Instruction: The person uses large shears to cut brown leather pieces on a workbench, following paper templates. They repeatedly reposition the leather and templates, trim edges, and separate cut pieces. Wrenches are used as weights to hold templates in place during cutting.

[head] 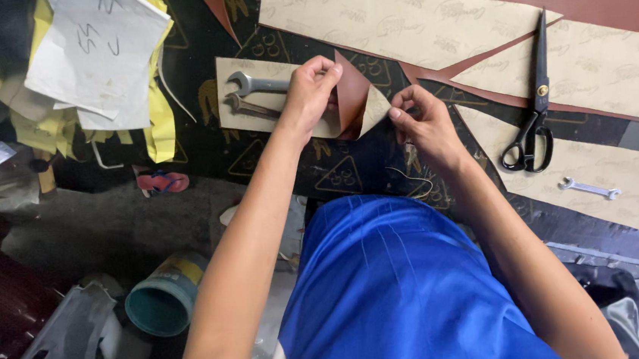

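My left hand [311, 89] pinches the upper edge of a brown leather piece [351, 93] with a beige backing, folded up off the table. My right hand [423, 122] grips the folded beige corner [375, 109] of the same piece from the right. Two steel wrenches [252, 93] lie on the flat part of this piece, just left of my left hand. Both hands sit close together above the dark patterned table surface [349, 173].
Black scissors [534, 121] lie to the right on beige-backed leather sheets [592, 67]. A small wrench [590, 188] rests on another sheet. White and yellow paper patterns [101, 56] lie at the left. A teal-rimmed can [163, 302] stands on the floor.
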